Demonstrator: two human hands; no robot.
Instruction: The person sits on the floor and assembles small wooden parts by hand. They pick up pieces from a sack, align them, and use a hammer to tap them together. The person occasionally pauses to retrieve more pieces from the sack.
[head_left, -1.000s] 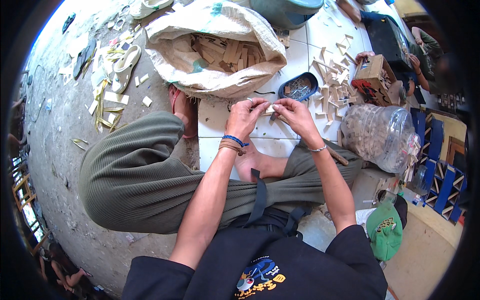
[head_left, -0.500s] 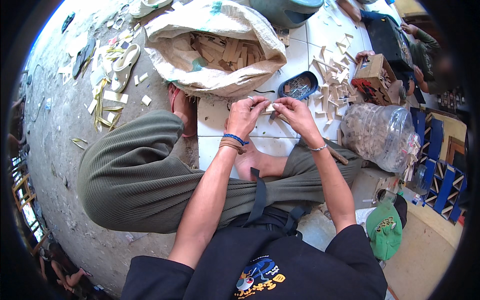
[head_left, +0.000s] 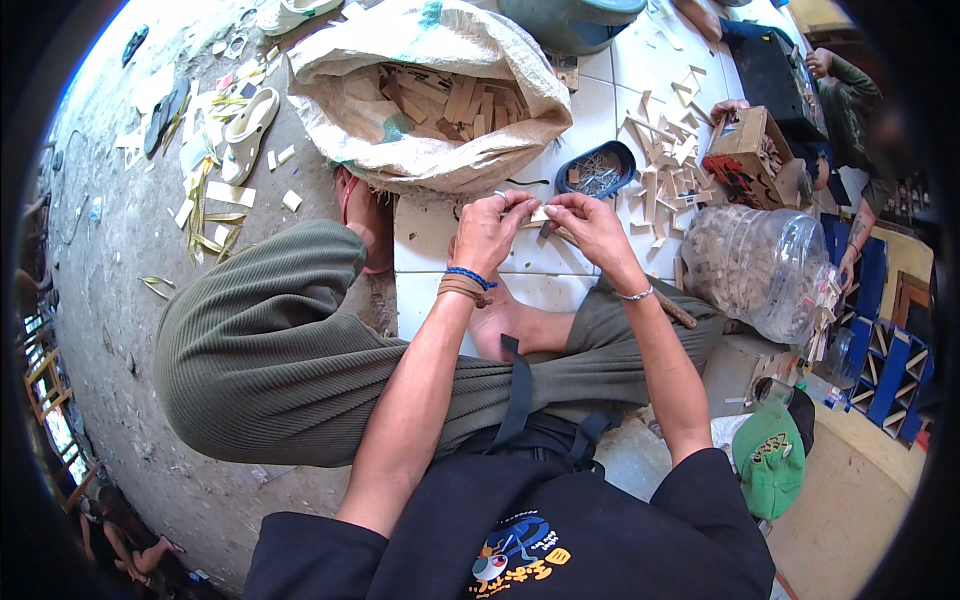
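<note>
White square tiles (head_left: 425, 242) lie beneath a blue oval plastic tub (head_left: 628, 168) of metal nails (head_left: 597, 176). Just on my side of it, my left hand (head_left: 490, 228) and right hand (head_left: 594, 228) pinch a small pale wooden piece (head_left: 540, 214), fingertips nearly closed; thin pale wooden strips (head_left: 656, 187) lie right of the tub.

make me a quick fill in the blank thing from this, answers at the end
1. A small pale piece is pinched by the right hand and the ____ hand.
2. The open sack holds pieces of ____.
3. The cap near the right elbow is ____ in colour.

Missing words: left; wood; green.
</note>
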